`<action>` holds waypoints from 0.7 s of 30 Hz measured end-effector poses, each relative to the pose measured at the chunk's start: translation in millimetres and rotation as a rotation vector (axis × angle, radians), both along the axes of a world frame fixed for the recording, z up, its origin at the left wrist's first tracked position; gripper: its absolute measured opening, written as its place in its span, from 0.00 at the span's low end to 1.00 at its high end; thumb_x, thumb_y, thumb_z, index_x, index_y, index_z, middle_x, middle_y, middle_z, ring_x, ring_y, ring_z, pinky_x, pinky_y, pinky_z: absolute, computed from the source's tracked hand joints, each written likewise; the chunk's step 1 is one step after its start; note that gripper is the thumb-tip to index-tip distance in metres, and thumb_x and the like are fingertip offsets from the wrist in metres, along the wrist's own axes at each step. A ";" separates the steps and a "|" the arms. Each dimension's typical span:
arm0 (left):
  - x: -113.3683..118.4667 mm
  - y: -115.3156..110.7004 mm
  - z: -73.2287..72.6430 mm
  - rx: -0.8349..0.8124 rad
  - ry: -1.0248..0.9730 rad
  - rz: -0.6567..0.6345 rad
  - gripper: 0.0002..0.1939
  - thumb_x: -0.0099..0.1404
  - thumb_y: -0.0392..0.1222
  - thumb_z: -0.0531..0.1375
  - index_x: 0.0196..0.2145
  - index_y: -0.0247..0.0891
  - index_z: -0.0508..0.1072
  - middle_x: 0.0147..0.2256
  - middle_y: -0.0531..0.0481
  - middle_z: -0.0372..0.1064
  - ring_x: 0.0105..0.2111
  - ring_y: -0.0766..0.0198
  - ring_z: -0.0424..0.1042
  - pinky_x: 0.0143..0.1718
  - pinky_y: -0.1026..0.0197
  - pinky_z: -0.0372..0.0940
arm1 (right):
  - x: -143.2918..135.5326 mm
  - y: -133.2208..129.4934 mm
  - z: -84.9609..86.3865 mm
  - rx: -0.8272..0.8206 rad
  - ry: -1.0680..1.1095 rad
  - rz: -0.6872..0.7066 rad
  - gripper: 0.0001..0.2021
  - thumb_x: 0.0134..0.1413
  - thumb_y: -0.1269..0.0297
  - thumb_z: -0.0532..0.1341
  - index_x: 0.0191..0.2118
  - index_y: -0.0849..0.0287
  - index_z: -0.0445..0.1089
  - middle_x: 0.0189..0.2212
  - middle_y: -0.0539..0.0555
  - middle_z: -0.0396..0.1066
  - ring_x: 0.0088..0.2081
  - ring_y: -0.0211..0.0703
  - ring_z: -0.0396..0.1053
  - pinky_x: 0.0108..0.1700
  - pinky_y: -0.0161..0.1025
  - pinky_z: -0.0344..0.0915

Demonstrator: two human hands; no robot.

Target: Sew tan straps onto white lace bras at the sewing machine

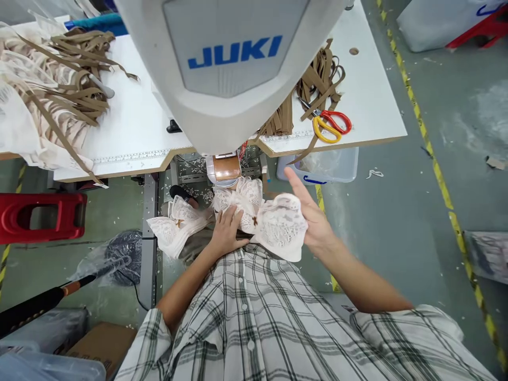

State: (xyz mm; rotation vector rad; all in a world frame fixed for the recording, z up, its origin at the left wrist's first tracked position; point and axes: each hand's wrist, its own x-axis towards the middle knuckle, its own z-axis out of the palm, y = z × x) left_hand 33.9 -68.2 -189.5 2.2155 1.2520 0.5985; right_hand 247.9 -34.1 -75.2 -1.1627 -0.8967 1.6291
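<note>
A cream lace bra (280, 227) with a small brown bow lies across my lap, below the sewing machine head (222, 63). My left hand (228, 230) presses on its left part, fingers curved over the lace. At the right-hand cup is my right hand (315, 219), palm turned up, with the cup lying over its fingers. One digit of that hand stretches forward, free of the fabric; the others are hidden by the cup. More lace bra pieces (178, 225) with another brown bow hang to the left of my left hand, near the machine's rounded end (226, 168).
Lace pieces and brown straps (79, 79) are heaped on the left of the white table (135, 127). Scissors (331, 126) with red and yellow handles lie by more brown straps (323, 74). A clear bin (345, 164) stands below; a red stool (43, 233) is at left.
</note>
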 end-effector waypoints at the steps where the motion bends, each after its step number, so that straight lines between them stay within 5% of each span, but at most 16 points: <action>1: 5.1 0.0 -1.2 0.020 0.031 -0.007 0.35 0.57 0.55 0.67 0.58 0.37 0.66 0.60 0.32 0.63 0.62 0.35 0.62 0.63 0.36 0.56 | 2.7 1.2 -0.1 0.012 -0.017 -0.034 0.30 0.62 0.54 0.56 0.68 0.36 0.49 0.29 0.45 0.67 0.23 0.36 0.62 0.27 0.36 0.64; 4: 23.2 2.8 -6.1 0.050 0.085 0.026 0.26 0.66 0.45 0.59 0.59 0.33 0.65 0.60 0.30 0.63 0.64 0.39 0.59 0.66 0.36 0.47 | 9.0 4.5 -3.6 0.034 0.017 -0.079 0.26 0.64 0.41 0.48 0.65 0.38 0.57 0.45 0.51 0.73 0.34 0.40 0.72 0.34 0.40 0.71; 6: 26.5 11.6 -12.3 0.058 0.104 0.045 0.17 0.67 0.37 0.55 0.52 0.35 0.71 0.54 0.34 0.71 0.61 0.44 0.65 0.67 0.39 0.47 | 17.0 7.6 -7.3 0.060 0.021 -0.064 0.29 0.59 0.38 0.54 0.63 0.38 0.59 0.50 0.51 0.72 0.38 0.42 0.74 0.36 0.41 0.72; 10: -11.7 41.4 -17.6 0.086 0.134 0.120 0.14 0.66 0.32 0.53 0.43 0.38 0.76 0.47 0.41 0.77 0.57 0.49 0.70 0.69 0.38 0.42 | 46.4 23.4 -23.4 0.265 -0.226 -0.125 0.37 0.51 0.56 0.69 0.64 0.38 0.55 0.53 0.50 0.73 0.46 0.44 0.75 0.43 0.40 0.73; 13: -50.5 52.4 -12.9 0.136 0.183 0.281 0.19 0.69 0.35 0.52 0.54 0.38 0.73 0.59 0.38 0.68 0.67 0.45 0.55 0.68 0.32 0.30 | 64.5 46.8 -53.5 0.466 -0.543 -0.123 0.30 0.59 0.57 0.63 0.65 0.45 0.54 0.58 0.55 0.69 0.58 0.49 0.68 0.56 0.49 0.69; 15: -59.4 46.4 -13.7 0.098 0.278 0.347 0.24 0.69 0.34 0.52 0.62 0.39 0.66 0.65 0.38 0.59 0.70 0.47 0.46 0.68 0.33 0.28 | 65.8 64.6 -81.3 0.508 -0.816 0.000 0.25 0.62 0.58 0.57 0.64 0.52 0.57 0.60 0.59 0.66 0.61 0.52 0.65 0.62 0.55 0.63; 18: -43.6 22.9 -30.6 -0.064 0.389 0.318 0.32 0.65 0.33 0.54 0.66 0.32 0.58 0.68 0.32 0.50 0.71 0.45 0.43 0.69 0.35 0.33 | 47.7 82.8 -119.6 0.366 -1.139 0.282 0.27 0.61 0.60 0.56 0.63 0.64 0.59 0.61 0.69 0.63 0.62 0.61 0.62 0.62 0.60 0.61; 21: -15.2 1.1 -57.9 -0.162 0.394 0.306 0.38 0.61 0.37 0.58 0.66 0.23 0.54 0.67 0.24 0.50 0.68 0.39 0.50 0.67 0.36 0.45 | 11.0 80.6 -139.6 0.364 -1.232 0.343 0.34 0.59 0.54 0.59 0.65 0.69 0.56 0.66 0.75 0.53 0.66 0.67 0.54 0.64 0.62 0.56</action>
